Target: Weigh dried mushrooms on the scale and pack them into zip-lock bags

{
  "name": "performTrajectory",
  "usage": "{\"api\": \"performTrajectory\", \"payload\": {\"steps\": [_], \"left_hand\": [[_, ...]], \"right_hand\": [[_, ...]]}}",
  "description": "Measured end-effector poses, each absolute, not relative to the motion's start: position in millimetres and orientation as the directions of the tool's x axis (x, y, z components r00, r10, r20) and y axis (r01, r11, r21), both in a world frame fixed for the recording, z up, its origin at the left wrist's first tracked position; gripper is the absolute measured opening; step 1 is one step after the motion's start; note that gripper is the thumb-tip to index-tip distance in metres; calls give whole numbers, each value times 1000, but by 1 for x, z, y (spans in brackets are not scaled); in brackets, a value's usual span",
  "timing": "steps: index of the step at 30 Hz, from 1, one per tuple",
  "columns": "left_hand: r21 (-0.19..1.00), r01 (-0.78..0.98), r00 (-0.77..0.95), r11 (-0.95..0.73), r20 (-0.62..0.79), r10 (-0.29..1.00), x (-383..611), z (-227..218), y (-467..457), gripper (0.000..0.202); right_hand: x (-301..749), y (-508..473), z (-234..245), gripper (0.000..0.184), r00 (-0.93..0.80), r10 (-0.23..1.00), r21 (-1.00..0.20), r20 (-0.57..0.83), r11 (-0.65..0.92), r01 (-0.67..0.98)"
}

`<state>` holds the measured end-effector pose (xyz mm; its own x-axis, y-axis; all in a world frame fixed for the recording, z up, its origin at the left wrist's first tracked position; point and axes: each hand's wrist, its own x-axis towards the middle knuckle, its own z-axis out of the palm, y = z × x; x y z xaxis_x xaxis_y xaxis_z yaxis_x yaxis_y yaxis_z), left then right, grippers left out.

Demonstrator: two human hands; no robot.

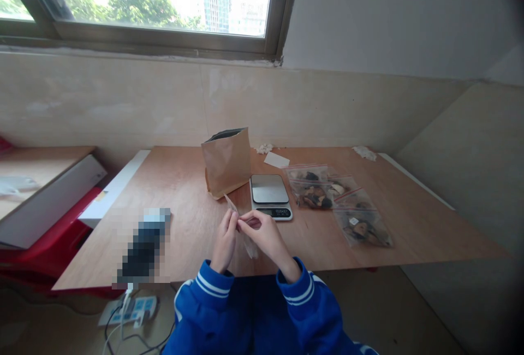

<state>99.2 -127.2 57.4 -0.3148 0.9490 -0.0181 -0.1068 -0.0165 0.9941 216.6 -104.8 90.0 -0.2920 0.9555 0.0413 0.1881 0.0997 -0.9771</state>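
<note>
Both of my hands meet over the front of the table, pinching a clear zip bag between them. My left hand grips one side of it, while the fingertips of my right hand are closed at its upper edge. Whether anything lies inside this bag I cannot tell. Just beyond my hands stands a brown paper pouch, upright with its top gaping. A kitchen scale with a bare metal plate sits right of the pouch. Its display is too small to read.
Several filled zip bags with dark and tan pieces lie at the right. A white card and small pale scraps are near the wall. A blurred-out dark device rests at left, above a power strip with cables.
</note>
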Motion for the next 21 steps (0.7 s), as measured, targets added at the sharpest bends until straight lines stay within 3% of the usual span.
{"api": "performTrajectory", "payload": {"steps": [16,21], "left_hand": [[995,-35,-180,-98,90,980,96,56,-122,34],[997,-25,-207,-76,69,976,95,59,-124,34]], "right_hand": [[217,-99,99,22,-274,959,-948,67,147,282],[219,-100,100,23,-311,948,-965,61,136,223]]}}
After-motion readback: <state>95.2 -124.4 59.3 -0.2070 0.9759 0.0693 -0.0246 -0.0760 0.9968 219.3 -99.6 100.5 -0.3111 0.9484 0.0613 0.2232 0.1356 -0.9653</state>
